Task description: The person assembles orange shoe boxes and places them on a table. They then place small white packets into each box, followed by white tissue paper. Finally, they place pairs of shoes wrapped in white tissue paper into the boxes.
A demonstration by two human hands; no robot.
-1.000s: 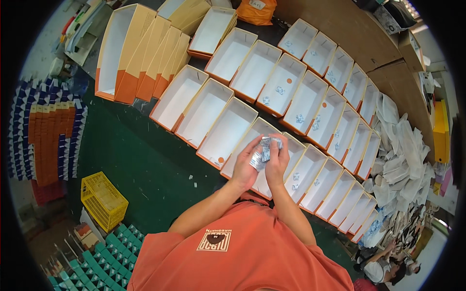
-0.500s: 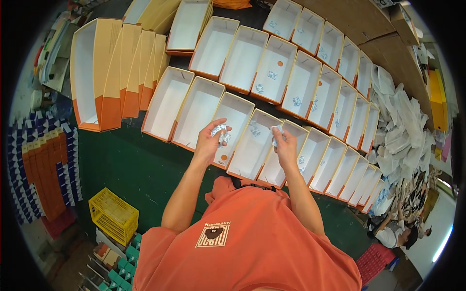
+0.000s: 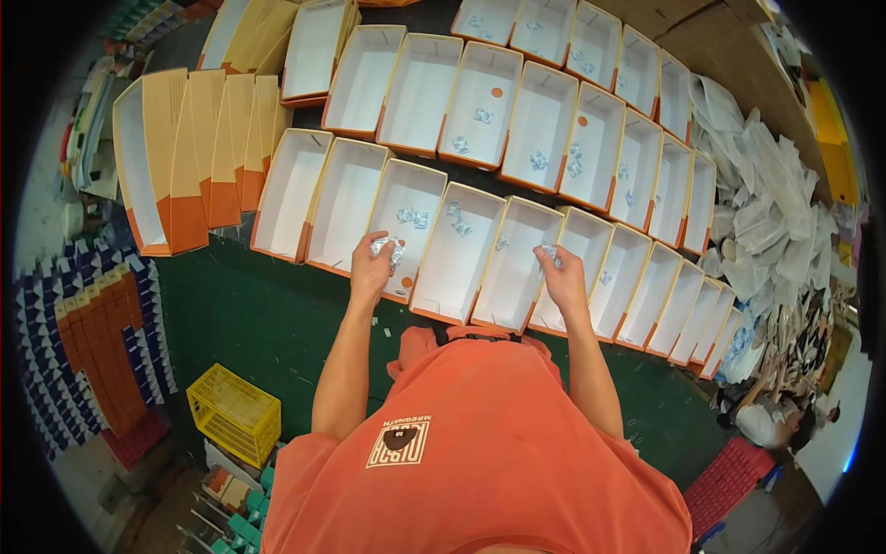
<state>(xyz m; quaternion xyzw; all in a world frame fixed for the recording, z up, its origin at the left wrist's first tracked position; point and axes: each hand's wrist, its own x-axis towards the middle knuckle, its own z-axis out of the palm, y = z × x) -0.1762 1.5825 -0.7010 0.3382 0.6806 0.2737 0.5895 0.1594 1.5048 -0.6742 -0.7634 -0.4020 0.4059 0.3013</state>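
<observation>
Since a second ago the hands parted: left hand (image 3: 374,263) and right hand (image 3: 560,274) each clutch small clear crinkly packets (image 3: 389,249); open white cardboard boxes (image 3: 457,249) at 12 o'clock are mostly filled, those at 10 o'clock still empty.

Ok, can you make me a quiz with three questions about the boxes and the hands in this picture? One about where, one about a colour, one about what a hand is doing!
1. Where is the left hand?
A. On the yellow crate
B. Over the near row of open boxes
C. On the pile of paper wraps

2. What colour is the crate on the floor?
A. Yellow
B. Blue
C. White

3. What is the right hand doing?
A. Resting flat and empty
B. Gripping a box lid
C. Holding a small silvery packet

Answers:
1 B, it hovers at the rim of a white open box.
2 A, its plastic lattice is plainly yellow.
3 C, a small packet shows at its fingertips over a box.
</observation>
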